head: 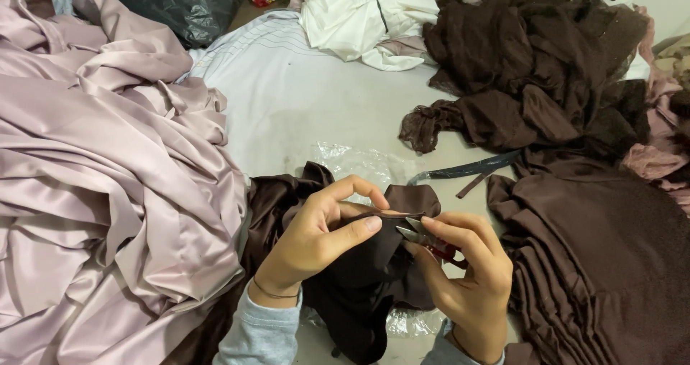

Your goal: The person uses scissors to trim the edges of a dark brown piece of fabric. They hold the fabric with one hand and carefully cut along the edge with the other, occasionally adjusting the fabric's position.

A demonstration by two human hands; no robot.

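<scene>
My left hand point(316, 235) pinches the edge of a dark brown satin piece point(359, 271) between thumb and fingers, holding it up near the lower middle. My right hand point(471, 279) grips small thread snips point(424, 237) with a red handle; their metal blades touch the fabric edge just right of my left thumb. The rest of the brown piece hangs down between my wrists, over a clear plastic bag point(359, 163).
A big heap of pale mauve satin point(108, 178) fills the left. Dark brown lace and knit fabric point(575, 120) pile on the right, white cloth point(366, 20) at the back, a black plastic bag point(180, 2) at the back left. The pale work surface point(309, 106) shows between them.
</scene>
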